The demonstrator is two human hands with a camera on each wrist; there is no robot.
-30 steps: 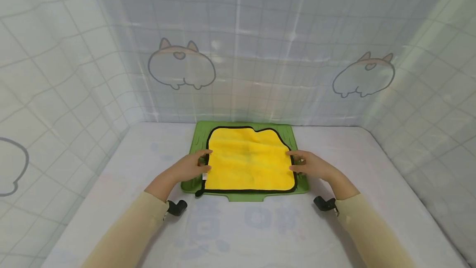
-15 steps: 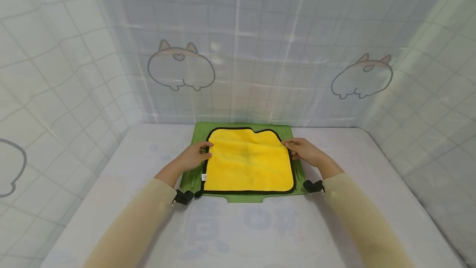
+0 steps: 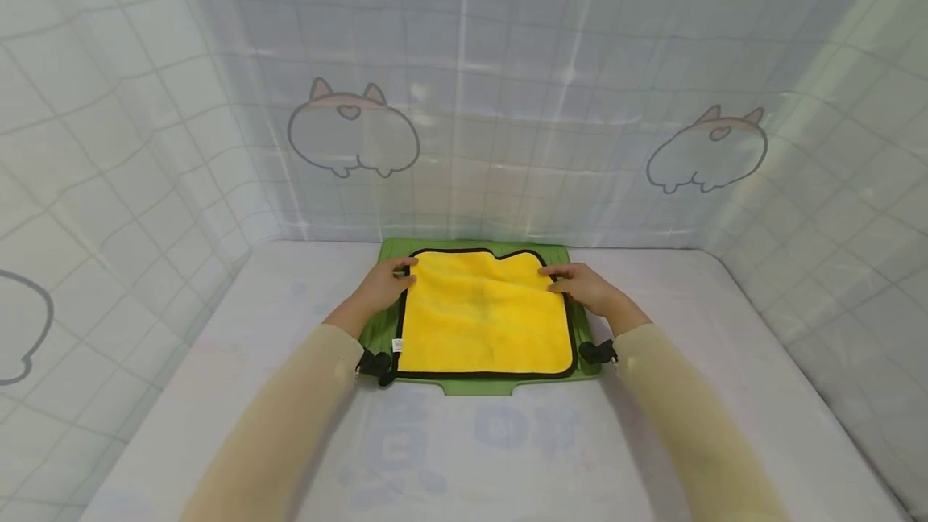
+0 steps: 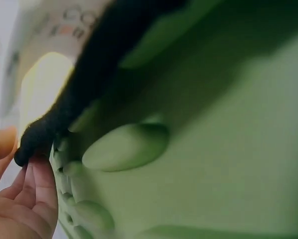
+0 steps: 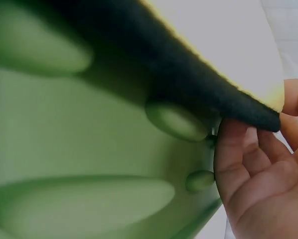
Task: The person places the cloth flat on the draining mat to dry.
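Note:
A yellow cloth (image 3: 482, 316) with a black bound edge lies spread over a green ridged tray (image 3: 478, 387), a wavy dip in its far edge and a small white label (image 3: 397, 345) at its left side. My left hand (image 3: 383, 283) is at the cloth's upper left edge; in the left wrist view the black binding (image 4: 64, 112) runs between its fingers. On the opposite side my right hand (image 3: 586, 286) pinches the upper right edge, with fingers (image 5: 233, 154) beneath the binding in the right wrist view. Raised oval bumps of the tray show under the cloth's edges.
The tray rests on a white table cover (image 3: 464, 457) with faint blue prints, close to the back curtain (image 3: 507, 184). Gridded curtain panels (image 3: 94, 208) enclose the left, back and right sides. Black camera mounts (image 3: 375, 365) sit at both wrists, over the tray's sides.
Both hands have slid away from me along the cloth's side edges, from about the middle to near the far corners. The cloth and tray have stayed nearly in place.

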